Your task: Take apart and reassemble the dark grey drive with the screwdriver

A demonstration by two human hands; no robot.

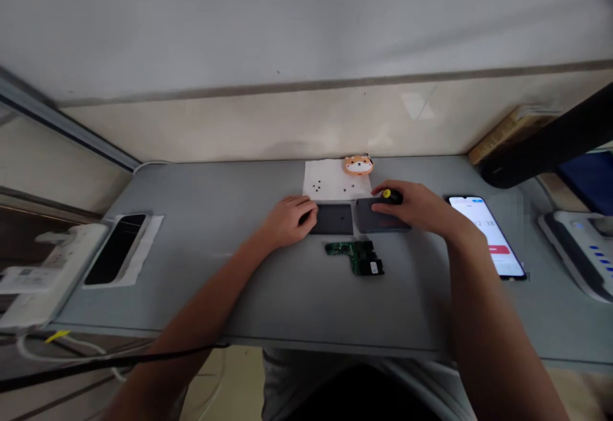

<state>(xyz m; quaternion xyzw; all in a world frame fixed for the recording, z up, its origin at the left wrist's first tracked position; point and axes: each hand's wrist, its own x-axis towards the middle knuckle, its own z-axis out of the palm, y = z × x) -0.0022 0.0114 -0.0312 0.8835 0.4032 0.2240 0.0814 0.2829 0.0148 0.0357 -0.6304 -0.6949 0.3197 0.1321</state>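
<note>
Hands apart: left hand [287,220] loosely curled touching left panel [332,220], right hand [416,207] clamped on screwdriver [393,196] above right panel [371,220].

Left panel [331,219] beside right panel [370,216], circuit board [355,255] before them, paper [330,181] behind, phone [488,232] far right.

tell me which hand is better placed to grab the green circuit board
Left, probably: the left hand only rests on a dark panel near the circuit board, while the right hand grips a screwdriver.
</note>
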